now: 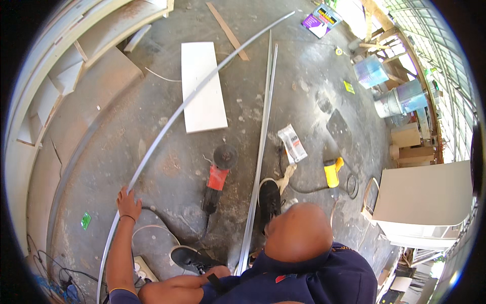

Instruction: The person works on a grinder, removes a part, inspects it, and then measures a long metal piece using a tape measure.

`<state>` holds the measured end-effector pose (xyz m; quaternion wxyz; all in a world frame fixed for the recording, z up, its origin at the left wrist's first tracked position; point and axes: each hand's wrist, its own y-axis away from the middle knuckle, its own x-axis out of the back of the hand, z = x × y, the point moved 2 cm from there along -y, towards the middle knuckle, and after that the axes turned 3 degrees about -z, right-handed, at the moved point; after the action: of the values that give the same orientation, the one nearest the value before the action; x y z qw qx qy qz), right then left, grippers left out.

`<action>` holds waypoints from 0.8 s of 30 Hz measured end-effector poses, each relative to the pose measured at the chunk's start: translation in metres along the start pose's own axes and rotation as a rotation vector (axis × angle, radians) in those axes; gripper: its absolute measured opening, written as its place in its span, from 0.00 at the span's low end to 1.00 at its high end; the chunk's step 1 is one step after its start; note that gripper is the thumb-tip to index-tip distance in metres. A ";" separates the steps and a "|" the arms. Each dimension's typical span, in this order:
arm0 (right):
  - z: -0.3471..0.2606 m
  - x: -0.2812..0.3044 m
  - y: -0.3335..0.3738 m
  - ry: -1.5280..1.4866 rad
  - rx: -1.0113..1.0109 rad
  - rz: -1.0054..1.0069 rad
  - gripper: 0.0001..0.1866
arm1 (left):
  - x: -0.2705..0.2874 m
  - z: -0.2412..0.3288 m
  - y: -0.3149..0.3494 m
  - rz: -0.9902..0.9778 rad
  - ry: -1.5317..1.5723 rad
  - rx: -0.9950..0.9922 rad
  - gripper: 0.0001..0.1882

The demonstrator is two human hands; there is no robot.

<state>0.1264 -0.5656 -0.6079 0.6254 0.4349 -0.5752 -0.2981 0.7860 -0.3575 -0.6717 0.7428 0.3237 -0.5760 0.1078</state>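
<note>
My left hand (129,204) is closed round a long, thin, pale metal strip (169,121). The strip runs from the lower left up to the far middle and crosses above a white board (203,86) on the floor. My right hand is not in view. An angle grinder (216,177), red and black with a round disc, rests on the floor between my left hand and two long metal strips (263,121). These strips lie side by side and reach down to my legs. My bent knee (298,233) hides part of the floor.
A yellow corded power tool (331,173) and a white packet (292,144) lie to the right. Beyond are a wooden strip (228,31), a purple printed sheet (322,21) and buckets (389,104). White cabinetry (66,81) lines the left; a power strip (145,268) sits near my leg.
</note>
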 end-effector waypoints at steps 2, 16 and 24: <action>0.000 0.003 -0.006 0.006 0.001 -0.016 0.12 | 0.001 -0.002 0.002 0.024 -0.040 -0.007 0.23; -0.017 0.129 -0.015 0.324 0.050 -0.208 0.13 | -0.008 -0.039 0.009 0.068 0.159 -0.015 0.09; -0.150 0.319 -0.116 0.638 1.177 0.066 0.09 | -0.034 -0.053 -0.005 -0.013 0.422 0.077 0.09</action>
<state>0.3389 -0.8654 -0.5585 0.4322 0.7526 -0.4416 0.2277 0.8197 -0.3224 -0.7119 0.8348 0.3259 -0.4011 0.1901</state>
